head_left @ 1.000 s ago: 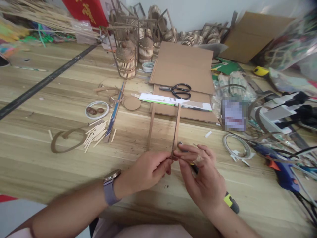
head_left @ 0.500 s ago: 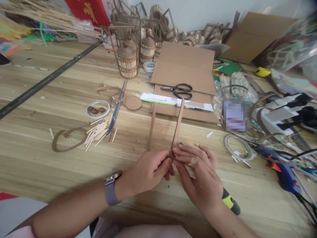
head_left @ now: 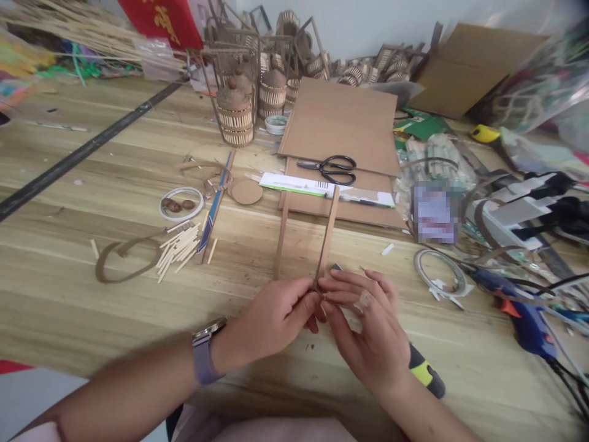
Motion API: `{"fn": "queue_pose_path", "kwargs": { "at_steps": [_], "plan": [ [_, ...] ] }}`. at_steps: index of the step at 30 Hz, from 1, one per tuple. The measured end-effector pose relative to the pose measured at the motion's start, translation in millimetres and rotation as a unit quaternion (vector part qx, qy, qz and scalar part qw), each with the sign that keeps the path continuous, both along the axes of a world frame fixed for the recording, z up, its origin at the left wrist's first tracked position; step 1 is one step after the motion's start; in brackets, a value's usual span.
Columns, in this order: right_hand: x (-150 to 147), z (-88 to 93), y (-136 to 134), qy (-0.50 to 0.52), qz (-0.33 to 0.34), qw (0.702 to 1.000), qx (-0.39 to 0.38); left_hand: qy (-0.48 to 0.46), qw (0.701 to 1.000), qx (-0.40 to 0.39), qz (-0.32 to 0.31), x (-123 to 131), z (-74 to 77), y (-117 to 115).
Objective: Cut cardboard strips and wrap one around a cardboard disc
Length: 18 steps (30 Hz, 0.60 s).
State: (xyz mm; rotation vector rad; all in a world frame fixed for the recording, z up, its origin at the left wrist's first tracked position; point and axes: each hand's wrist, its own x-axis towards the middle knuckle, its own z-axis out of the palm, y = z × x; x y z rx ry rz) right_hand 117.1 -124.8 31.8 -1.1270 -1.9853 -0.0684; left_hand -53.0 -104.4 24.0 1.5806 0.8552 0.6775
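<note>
Cardboard strip [head_left: 328, 236] — flat, narrow, brown | left fingers [head_left: 299, 291], right fingers [head_left: 347, 284] — near end

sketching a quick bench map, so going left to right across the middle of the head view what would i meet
Looped brown band, pile of pale sticks, blue-striped strip, left hand, brown strip at both hands' fingertips, right hand, tape roll, blue glue gun.

Soft, fairly even light falls across the surface [head_left: 251, 245], with diffuse shadow along its near edge; plastic wrapping [head_left: 552, 92] blurs at its far right corner.
</note>
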Motion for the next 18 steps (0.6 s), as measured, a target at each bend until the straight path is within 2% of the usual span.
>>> {"fn": "queue_pose_path", "kwargs": {
  "at_steps": [4,12,18],
  "plan": [
    [1,-0.7,1,-0.011,-0.009,1.000,0.001,-0.006,1.000,0.007,0.004,-1,-1.7,-1],
    [10,0.9,0,0.022,0.000,0.999,-0.031,-0.007,0.999,0.013,-0.031,-1,0.3,-1],
    [5,0.2,-2,0.029,-0.004,0.999,-0.019,-0.006,1.000,0.010,-0.014,-1,0.8,0]
  ]
}}
